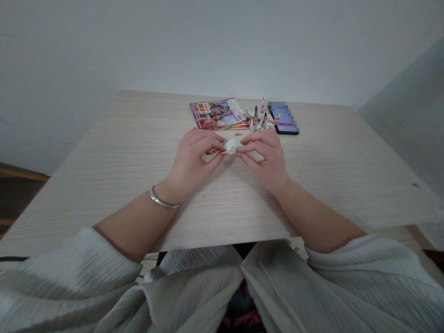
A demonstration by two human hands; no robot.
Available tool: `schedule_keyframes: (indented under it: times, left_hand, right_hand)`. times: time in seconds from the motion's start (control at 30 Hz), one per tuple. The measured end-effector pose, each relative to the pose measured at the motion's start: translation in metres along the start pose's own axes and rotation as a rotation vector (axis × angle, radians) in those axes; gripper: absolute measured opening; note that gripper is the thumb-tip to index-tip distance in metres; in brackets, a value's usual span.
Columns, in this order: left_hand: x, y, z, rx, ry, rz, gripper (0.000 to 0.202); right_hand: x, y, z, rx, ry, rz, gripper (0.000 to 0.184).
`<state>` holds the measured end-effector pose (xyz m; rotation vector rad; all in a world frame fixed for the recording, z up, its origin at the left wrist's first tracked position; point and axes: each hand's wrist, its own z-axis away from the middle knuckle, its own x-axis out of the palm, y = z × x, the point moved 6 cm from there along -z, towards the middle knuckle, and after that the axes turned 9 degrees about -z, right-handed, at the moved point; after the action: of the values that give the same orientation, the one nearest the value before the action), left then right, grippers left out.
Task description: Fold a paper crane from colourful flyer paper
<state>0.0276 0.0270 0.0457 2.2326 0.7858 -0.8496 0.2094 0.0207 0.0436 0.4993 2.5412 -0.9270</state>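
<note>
Between my two hands is a small piece of folded printed paper (232, 145), white in the middle with red and orange print toward its left end. My left hand (196, 152), with a silver bangle on its wrist, pinches the paper's left part between thumb and fingers. The right end is pinched by my right hand (266, 155) in the same way. Fingers cover both ends, so the full folded shape is hidden. Just beyond my right hand stands a cluster of pointed folded paper pieces (261, 121) with red and white print.
Colourful printed leaflets (218, 114) lie near the back of the pale wooden table (121, 152), left of the folded cluster. A dark-edged phone (286, 121), partly pixelated, lies to its right. A plain wall (222, 46) rises behind the table.
</note>
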Motion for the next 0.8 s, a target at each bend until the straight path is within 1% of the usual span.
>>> schedule_keyframes:
  times: [0.07,0.13,0.23,0.3,0.4,0.47,0.57,0.67,0.73,0.8]
  left_hand:
    - [0.0,0.001,-0.001,0.021,-0.023,-0.074,0.013]
    - [-0.001,0.0,0.0,0.02,-0.022,-0.086,0.015]
    - [-0.001,-0.002,0.002,0.007,-0.001,-0.044,0.017]
    - [0.001,-0.004,0.002,-0.006,-0.003,-0.013,0.016]
    - [0.003,-0.005,0.003,0.003,-0.012,0.025,0.013]
    - [0.005,-0.004,0.003,0.016,-0.016,0.033,0.009]
    - [0.005,-0.005,0.003,-0.013,-0.009,0.016,0.008]
    - [0.004,-0.007,0.004,-0.029,0.018,0.004,0.012]
    - [0.004,-0.01,0.003,-0.045,0.007,-0.015,0.016]
    - [0.007,-0.013,0.003,-0.06,-0.032,-0.025,0.02]
  right_hand:
    - [0.001,-0.002,0.0,-0.02,-0.01,0.011,0.009]
    - [0.002,-0.002,0.001,-0.031,-0.01,0.026,0.008]
    - [0.001,0.003,0.002,-0.022,0.019,0.042,0.006]
    - [0.001,0.005,0.002,-0.03,0.028,0.039,0.007]
    - [0.001,0.007,0.003,-0.062,0.023,0.021,0.011]
    - [0.002,0.008,0.003,-0.051,0.006,0.021,0.011]
    - [0.003,0.013,0.004,0.011,-0.028,0.033,0.01]
    - [0.004,0.024,0.007,0.078,-0.011,-0.013,0.012]
    - [0.004,0.036,0.011,0.183,0.026,-0.092,0.014]
    - [0.006,0.052,0.015,0.343,0.061,-0.197,0.027]
